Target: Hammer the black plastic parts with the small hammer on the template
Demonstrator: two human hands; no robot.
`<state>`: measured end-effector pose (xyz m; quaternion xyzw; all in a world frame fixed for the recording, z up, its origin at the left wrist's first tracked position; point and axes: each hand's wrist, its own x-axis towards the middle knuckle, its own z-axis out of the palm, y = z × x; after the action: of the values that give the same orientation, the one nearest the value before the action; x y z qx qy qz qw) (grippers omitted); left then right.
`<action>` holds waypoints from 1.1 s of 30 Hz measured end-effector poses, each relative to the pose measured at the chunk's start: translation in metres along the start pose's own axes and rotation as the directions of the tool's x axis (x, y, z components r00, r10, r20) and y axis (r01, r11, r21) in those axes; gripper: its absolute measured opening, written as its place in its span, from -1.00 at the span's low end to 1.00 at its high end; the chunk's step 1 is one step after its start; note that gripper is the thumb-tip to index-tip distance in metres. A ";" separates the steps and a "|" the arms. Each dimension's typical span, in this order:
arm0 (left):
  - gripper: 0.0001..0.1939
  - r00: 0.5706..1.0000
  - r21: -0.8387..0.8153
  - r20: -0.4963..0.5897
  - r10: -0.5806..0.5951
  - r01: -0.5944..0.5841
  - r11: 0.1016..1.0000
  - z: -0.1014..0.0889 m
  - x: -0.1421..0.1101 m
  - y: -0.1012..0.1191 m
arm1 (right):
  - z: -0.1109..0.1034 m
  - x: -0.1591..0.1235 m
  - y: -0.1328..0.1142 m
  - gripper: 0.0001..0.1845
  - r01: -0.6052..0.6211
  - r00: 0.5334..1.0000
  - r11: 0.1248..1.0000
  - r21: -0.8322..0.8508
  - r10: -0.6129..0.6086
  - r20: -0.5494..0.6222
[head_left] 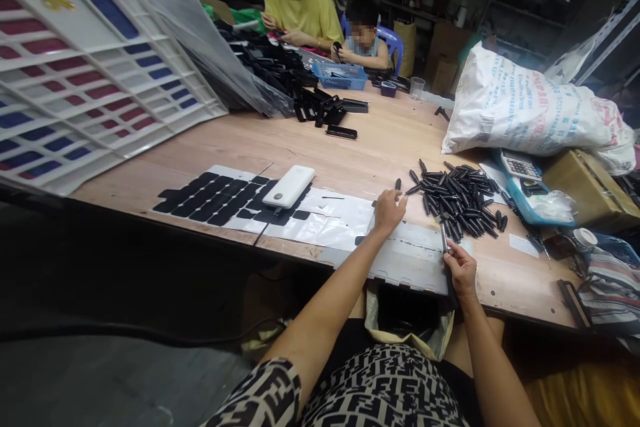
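Observation:
My left hand (389,213) reaches over the white sheet (340,217), with its fingers closed on a small black tapered piece (398,184) that sticks up past the fingertips. My right hand (461,269) is closed around a slim tool with a shiny metal shaft (445,239); its lower part looks dark, and I cannot tell its exact kind. The tool's tip meets the near edge of a heap of similar black pieces (457,193). Below both hands, a grey-white board (415,250) lies along the table's front edge.
A white power bank (289,187) with a cable lies on black sticker shapes (210,197). Plastic panels (100,80) lean at left. Black parts (320,107), a blue basket (340,75) and two people are beyond. A stuffed white sack (535,103) and calculator (521,165) are right.

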<state>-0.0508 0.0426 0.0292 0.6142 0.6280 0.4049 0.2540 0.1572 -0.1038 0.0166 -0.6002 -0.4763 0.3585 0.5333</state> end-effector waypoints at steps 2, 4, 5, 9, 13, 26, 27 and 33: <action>-0.76 0.994 0.099 -0.050 -0.101 0.105 0.990 0.008 0.031 0.000 | -0.001 0.001 0.001 -0.49 -0.012 1.000 1.000 0.004 0.012 0.003; -0.74 0.985 0.182 -0.044 -0.165 0.170 0.968 0.015 0.049 -0.002 | -0.002 0.002 0.002 -0.49 -0.021 1.000 1.000 0.019 0.021 -0.004; -0.74 0.982 0.217 -0.032 -0.184 0.186 0.958 0.018 0.054 -0.003 | -0.003 0.002 0.003 -0.49 -0.020 1.000 0.999 0.026 0.021 -0.006; -0.80 0.983 0.322 0.013 -0.183 0.169 0.932 0.024 0.059 -0.010 | -0.004 0.003 0.005 -0.50 -0.011 1.000 0.999 0.034 0.011 -0.006; -0.83 0.989 0.305 0.015 -0.149 0.137 0.942 0.017 0.053 -0.014 | -0.004 0.003 0.005 -0.50 -0.019 1.000 0.999 0.038 0.020 -0.006; -0.84 0.859 0.116 0.379 0.344 -0.413 0.903 0.036 -0.047 -0.003 | -0.003 0.001 -0.002 -0.49 0.005 0.998 0.999 0.052 -0.002 -0.056; -0.83 0.857 0.117 0.378 0.350 -0.420 0.900 0.038 -0.048 -0.005 | -0.003 0.001 -0.002 -0.49 0.007 0.999 0.999 0.044 -0.005 -0.052; -0.83 0.848 0.062 0.380 0.368 -0.421 0.905 0.042 -0.042 -0.012 | -0.001 -0.005 -0.006 -0.53 -0.006 1.000 1.000 0.012 0.006 -0.015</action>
<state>-0.0185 0.0107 -0.0112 0.8103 0.4583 0.2830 0.2310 0.1556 -0.1087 0.0220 -0.6008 -0.4684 0.3585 0.5395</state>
